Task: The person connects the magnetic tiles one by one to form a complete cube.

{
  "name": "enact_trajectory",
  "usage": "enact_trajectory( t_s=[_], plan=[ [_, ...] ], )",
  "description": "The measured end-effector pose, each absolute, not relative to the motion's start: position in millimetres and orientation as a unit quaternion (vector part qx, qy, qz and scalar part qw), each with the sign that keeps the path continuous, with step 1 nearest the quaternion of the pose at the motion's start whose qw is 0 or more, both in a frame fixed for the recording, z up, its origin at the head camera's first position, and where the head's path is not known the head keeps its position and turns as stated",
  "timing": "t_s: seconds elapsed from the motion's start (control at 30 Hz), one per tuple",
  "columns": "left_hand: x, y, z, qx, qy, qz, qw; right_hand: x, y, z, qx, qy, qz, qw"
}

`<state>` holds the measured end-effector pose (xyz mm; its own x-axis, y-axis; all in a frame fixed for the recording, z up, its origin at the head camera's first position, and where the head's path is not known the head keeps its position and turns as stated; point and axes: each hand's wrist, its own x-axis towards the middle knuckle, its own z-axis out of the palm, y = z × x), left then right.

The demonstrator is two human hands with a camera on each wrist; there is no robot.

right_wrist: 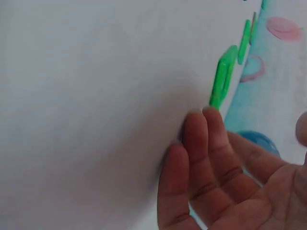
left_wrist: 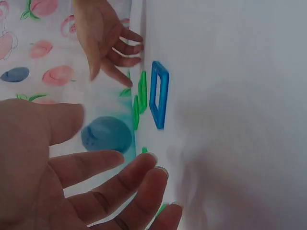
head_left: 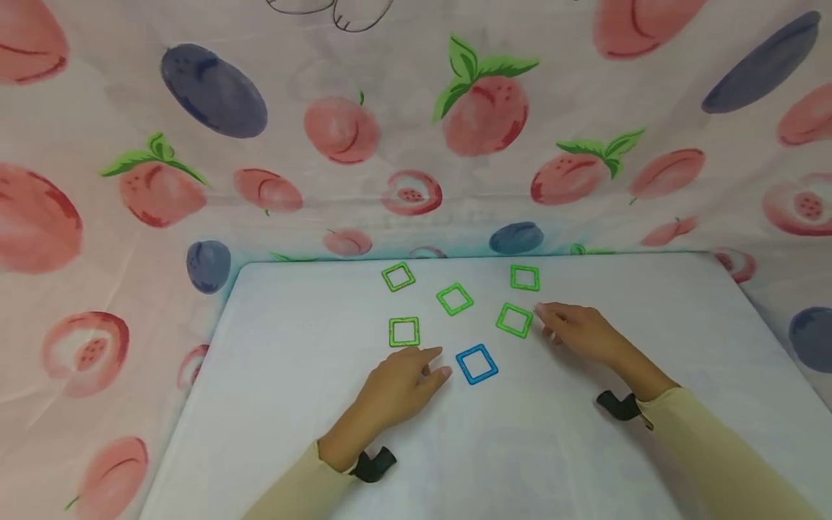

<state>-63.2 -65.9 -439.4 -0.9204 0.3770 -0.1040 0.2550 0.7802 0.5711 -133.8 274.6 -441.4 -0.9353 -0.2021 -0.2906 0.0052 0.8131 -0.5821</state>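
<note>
One blue square frame tile [head_left: 477, 381] lies flat on the white table, between the two hands. Several green square frame tiles lie farther back. My left hand [head_left: 396, 386] is left of the blue tile, fingers loosely extended and holding nothing, with a green tile [head_left: 404, 344] just beyond its knuckles. My right hand [head_left: 581, 332] hovers at the right edge of another green tile [head_left: 514, 334], its fingertips close beside it. In the right wrist view, that hand's fingers [right_wrist: 196, 153] are relaxed with nothing between them. The left wrist view shows the blue tile [left_wrist: 163, 100] past the left fingers [left_wrist: 139, 191].
Three more green tiles lie toward the back: one at back left [head_left: 398, 289], one in the middle [head_left: 455, 312] and one at back right [head_left: 525, 289]. A fruit-print cloth [head_left: 273, 238] hangs behind the white table [head_left: 292, 404]. Dark straps show at both wrists.
</note>
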Motion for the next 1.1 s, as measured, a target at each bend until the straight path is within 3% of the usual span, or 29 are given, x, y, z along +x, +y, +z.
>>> enact_trajectory(
  t_s=[0.13,0.3,0.7,1.1],
  plan=[
    [-70,-50,-450,0.162,0.928,0.306,0.135,-149,267,-444,-0.029,0.923,-0.322,0.208],
    [-74,-36,-461,0.176,0.923,0.317,0.130,-159,264,-447,-0.011,0.917,-0.327,0.230],
    [-85,-25,-466,0.147,0.954,0.236,0.115,-163,247,-457,-0.055,0.952,-0.248,0.169],
    [-84,-21,-464,0.143,0.952,0.241,0.121,-148,249,-450,-0.057,0.944,-0.260,0.194]
  ],
)
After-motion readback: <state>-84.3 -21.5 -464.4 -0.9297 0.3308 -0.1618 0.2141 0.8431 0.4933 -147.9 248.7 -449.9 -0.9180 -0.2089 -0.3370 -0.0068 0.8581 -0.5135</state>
